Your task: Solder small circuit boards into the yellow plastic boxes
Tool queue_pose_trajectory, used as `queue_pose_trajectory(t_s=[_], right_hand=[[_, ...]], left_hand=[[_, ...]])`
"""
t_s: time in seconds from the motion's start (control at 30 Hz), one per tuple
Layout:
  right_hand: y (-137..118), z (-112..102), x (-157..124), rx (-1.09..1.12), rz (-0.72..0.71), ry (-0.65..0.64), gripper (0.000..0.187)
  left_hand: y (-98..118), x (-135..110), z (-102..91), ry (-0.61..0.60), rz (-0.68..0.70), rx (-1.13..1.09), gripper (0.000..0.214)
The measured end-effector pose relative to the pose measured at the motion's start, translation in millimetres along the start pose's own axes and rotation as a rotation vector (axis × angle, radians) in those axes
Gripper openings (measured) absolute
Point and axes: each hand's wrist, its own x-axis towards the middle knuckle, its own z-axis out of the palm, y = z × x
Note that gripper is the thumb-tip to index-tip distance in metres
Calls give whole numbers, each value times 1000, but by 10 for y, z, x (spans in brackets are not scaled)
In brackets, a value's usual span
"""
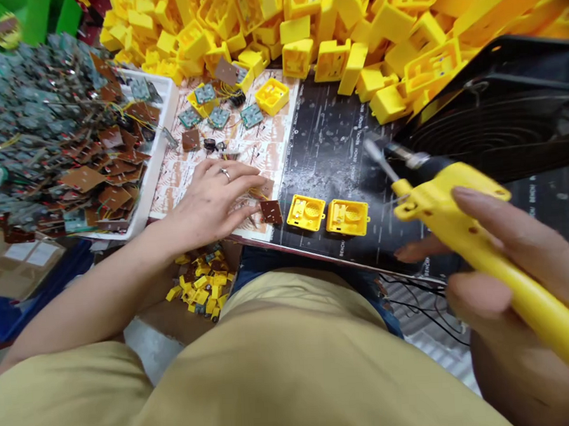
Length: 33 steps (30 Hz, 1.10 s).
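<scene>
Yellow tool (477, 244) in right hand (515, 347)

Right hand (515, 344) grips yellow tool (532, 295); left hand (212, 201) at brown board (271, 212), two yellow cases (347, 217) near.

- Bench (327, 125): black top with white lettering.
- Patterned sheet (268, 134): covers the bench's left part; carries green circuit boards (219, 118) and a brown square board (191, 140).
- Two open yellow cases (306, 212) (347, 217): side by side near the front edge, hollow sides up.
- Yellow heap (236, 12): loose cases along the far side.
</scene>
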Motion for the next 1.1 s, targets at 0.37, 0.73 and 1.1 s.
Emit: queue_pose_trajectory(t_s=[0.37,0.73,1.1], right_hand=[[-59,1030,479,-93,-652,-136,34],[-24,1101,549,-137,-601,-27,22],[-29,1164,482,-128,-656,97,26]], left_hand=[[-147,99,23,92,158,36,26],[-256,80,22,-45,-5,419,35],[135,172,264,206,-70,-369,31]])
